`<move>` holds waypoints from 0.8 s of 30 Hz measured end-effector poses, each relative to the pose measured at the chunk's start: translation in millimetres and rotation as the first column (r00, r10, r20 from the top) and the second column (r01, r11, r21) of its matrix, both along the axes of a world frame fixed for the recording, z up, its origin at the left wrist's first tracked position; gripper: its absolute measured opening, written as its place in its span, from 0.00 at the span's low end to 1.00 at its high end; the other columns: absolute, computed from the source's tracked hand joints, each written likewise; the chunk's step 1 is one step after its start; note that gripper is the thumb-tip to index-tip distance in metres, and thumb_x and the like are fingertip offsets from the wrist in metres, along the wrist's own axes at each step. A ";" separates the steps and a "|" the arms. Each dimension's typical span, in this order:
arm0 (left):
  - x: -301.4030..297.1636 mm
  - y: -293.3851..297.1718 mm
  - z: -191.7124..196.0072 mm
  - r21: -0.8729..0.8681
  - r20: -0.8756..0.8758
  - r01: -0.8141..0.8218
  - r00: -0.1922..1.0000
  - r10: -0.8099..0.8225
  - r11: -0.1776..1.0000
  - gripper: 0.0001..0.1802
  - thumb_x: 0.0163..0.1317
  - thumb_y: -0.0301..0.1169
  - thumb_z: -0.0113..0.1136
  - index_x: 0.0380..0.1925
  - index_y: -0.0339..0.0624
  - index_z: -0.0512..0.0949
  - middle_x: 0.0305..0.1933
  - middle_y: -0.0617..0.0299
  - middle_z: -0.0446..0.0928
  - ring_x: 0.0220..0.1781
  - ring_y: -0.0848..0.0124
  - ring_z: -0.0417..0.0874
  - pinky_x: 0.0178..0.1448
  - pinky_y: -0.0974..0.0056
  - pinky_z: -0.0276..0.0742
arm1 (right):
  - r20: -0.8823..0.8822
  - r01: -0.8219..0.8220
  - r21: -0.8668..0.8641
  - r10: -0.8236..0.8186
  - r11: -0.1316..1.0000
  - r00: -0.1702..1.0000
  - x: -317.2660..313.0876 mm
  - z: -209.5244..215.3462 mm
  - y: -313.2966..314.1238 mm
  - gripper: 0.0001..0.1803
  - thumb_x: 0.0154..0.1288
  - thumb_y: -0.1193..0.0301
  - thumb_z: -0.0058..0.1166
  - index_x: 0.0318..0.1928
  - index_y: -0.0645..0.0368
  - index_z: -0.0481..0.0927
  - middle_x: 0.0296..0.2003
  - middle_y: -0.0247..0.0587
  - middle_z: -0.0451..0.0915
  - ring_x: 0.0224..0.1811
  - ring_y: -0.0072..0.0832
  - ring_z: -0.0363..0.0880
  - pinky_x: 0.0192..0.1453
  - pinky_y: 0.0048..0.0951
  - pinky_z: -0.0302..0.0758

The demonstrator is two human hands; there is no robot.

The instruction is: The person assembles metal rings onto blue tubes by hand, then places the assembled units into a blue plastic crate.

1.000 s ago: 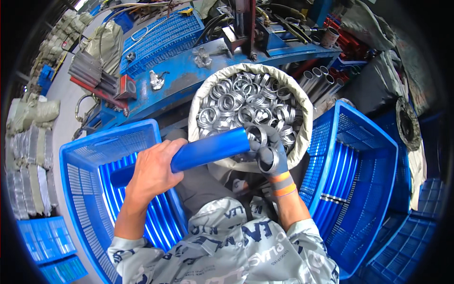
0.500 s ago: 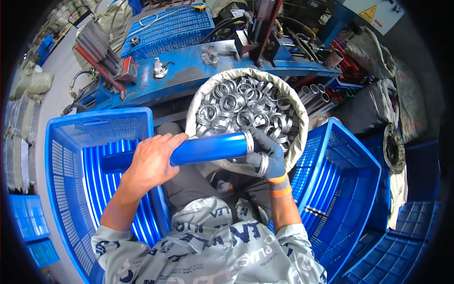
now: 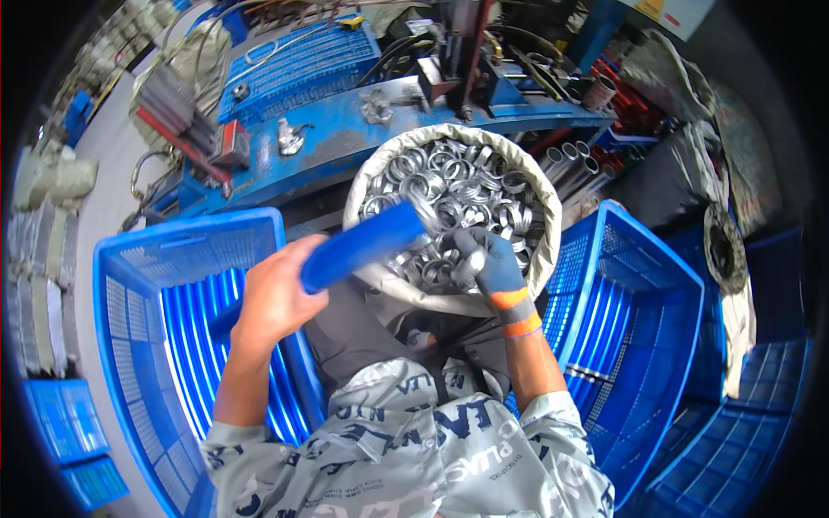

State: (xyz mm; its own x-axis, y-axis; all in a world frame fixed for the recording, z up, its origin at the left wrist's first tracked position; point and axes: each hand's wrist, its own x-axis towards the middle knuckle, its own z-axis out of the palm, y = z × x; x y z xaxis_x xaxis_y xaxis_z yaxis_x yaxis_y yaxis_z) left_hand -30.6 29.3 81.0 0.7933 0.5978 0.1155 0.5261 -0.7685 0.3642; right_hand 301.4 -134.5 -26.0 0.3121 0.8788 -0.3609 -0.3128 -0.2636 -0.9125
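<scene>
My bare left hand [image 3: 269,298] grips a blue tube [image 3: 363,243] that points up and right, its far end capped by a metal ring over the sack. My right hand [image 3: 485,259], in a grey glove with an orange cuff, reaches into a white sack [image 3: 528,173] full of shiny metal rings [image 3: 449,186] and closes on rings near the sack's front edge. The sack stands between my knees.
A blue crate [image 3: 129,285] holding several blue tubes stands at my left. Another blue crate [image 3: 643,285] with a few tubes stands at my right. A blue machine bench [image 3: 345,142] with tools lies beyond the sack. Stacked blue crates [image 3: 734,432] are at the lower right.
The blue tube has swung from nearly level to tilted upward over the sack. My right hand has left the tube's end and dropped into the rings.
</scene>
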 end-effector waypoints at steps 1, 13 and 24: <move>0.3 2.2 -2.9 -0.220 0.223 -0.115 0.961 0.165 0.969 0.37 0.57 0.28 0.81 0.69 0.44 0.84 0.51 0.58 0.90 0.52 0.56 0.93 0.62 0.54 0.88 | -0.056 0.127 0.207 -0.118 0.970 0.991 -1.5 -21.6 0.9 0.20 0.87 0.57 0.68 0.52 0.65 0.92 0.35 0.34 0.90 0.33 0.17 0.86 0.38 0.26 0.81; -21.3 -25.1 -67.6 -0.760 0.508 0.538 0.141 0.850 0.364 0.32 0.88 0.47 0.67 0.80 0.41 0.76 0.77 0.47 0.85 0.78 0.54 0.87 0.80 0.43 0.87 | -0.501 0.145 0.348 0.053 0.926 0.864 -36.0 -16.4 -14.4 0.28 0.88 0.56 0.68 0.75 0.63 0.86 0.62 0.39 0.91 0.69 0.39 0.93 0.68 0.38 0.92; -11.6 -33.3 -85.5 -0.791 0.552 0.408 0.156 0.819 0.456 0.36 0.85 0.46 0.71 0.82 0.36 0.73 0.75 0.45 0.84 0.75 0.51 0.90 0.75 0.43 0.92 | -0.265 0.179 0.368 -0.081 0.912 0.961 -50.9 6.2 1.0 0.48 0.69 0.86 0.73 0.88 0.65 0.72 0.70 0.38 0.87 0.62 0.22 0.88 0.67 0.28 0.86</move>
